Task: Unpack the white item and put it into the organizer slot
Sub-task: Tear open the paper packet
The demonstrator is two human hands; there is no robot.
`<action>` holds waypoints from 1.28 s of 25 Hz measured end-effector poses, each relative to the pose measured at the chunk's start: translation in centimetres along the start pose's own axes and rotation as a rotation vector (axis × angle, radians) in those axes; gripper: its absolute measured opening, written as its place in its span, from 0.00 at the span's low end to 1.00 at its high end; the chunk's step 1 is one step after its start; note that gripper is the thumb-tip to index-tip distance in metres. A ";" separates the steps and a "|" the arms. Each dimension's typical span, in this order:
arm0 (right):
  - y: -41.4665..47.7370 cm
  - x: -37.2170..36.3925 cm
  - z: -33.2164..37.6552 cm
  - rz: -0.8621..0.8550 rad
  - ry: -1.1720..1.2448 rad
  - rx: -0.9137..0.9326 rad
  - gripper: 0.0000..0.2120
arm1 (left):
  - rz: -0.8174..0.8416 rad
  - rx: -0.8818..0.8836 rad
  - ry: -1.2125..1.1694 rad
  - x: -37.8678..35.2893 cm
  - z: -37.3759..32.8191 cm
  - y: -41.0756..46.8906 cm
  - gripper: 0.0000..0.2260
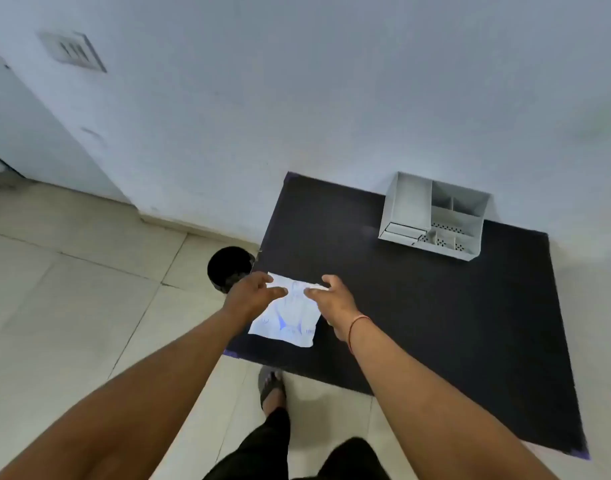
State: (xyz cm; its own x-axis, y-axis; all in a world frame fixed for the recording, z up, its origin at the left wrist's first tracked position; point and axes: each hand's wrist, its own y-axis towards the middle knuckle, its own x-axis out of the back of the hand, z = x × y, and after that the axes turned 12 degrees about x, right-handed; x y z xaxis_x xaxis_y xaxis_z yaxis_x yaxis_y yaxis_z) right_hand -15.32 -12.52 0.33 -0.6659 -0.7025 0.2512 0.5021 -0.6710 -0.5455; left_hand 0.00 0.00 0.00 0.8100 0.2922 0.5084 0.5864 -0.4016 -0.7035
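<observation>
A flat white packet (290, 317) with faint blue print lies near the front left corner of the black table (418, 306). My left hand (252, 294) and my right hand (333, 299) both rest on the packet's far edge, fingers pinching it from either side. A white desk organizer (434, 216) with several open slots stands at the back right of the table, against the wall, well away from both hands. What the packet holds is hidden.
A round black bin (229, 268) stands on the tiled floor beside the table's left edge. The white wall (332, 98) runs right behind the table. My sandalled foot (271, 386) is at the table's front edge.
</observation>
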 end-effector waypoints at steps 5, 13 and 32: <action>3.0 -1.6 -2.5 -0.083 0.116 -0.380 0.15 | 0.148 0.325 -0.170 -2.1 1.0 3.2 0.19; 5.3 -0.4 1.0 0.074 -0.162 0.010 0.10 | 0.354 0.535 -0.550 -1.4 -2.5 4.8 0.32; -0.6 9.3 10.2 0.203 -0.498 0.213 0.10 | 0.687 0.001 -0.634 2.0 -13.4 -0.2 0.16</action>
State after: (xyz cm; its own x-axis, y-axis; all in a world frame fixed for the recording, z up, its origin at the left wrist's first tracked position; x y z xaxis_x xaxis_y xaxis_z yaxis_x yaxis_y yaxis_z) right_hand -16.16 -21.04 11.14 -0.2306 -0.8146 0.5322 0.7271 -0.5078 -0.4620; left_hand 1.49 -10.93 7.82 0.8268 0.4105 -0.3846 -0.0205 -0.6612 -0.7499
